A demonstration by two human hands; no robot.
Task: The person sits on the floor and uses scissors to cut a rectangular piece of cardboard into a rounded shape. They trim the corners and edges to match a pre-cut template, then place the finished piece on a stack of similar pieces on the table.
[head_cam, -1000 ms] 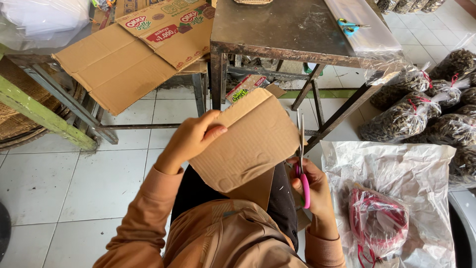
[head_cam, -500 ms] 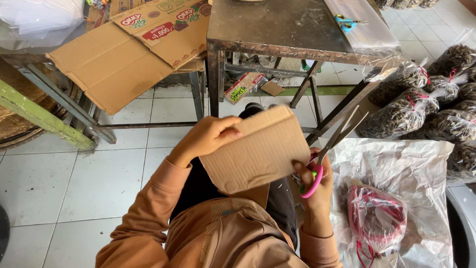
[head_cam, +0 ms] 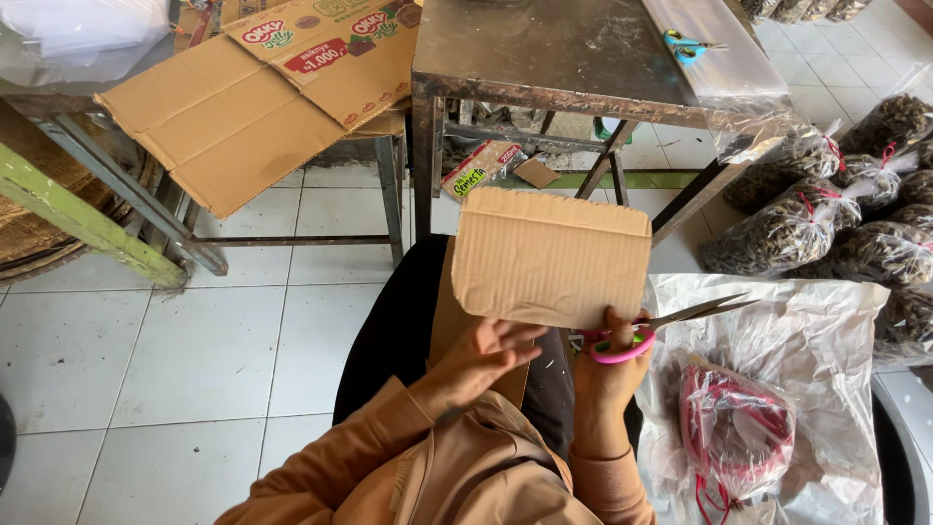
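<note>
cardboard piece (head_cam: 550, 255): held up flat over the lap, in front of the metal bench (head_cam: 544, 49), corrugated side facing camera
left hand (head_cam: 483, 358): below the cardboard's lower edge, fingers spread loose, fingertips at the edge; grip apart, clamped on nothing
right hand (head_cam: 607, 367): at the lower right corner, thumb pressing the cardboard, grip clamped on pink scissors (head_cam: 649, 329)
scissors: blades slightly parted, pointing right, just below the cardboard
nearby: plastic sheet (head_cam: 777, 340) on floor at right, bag of red ties (head_cam: 739, 428)
</note>
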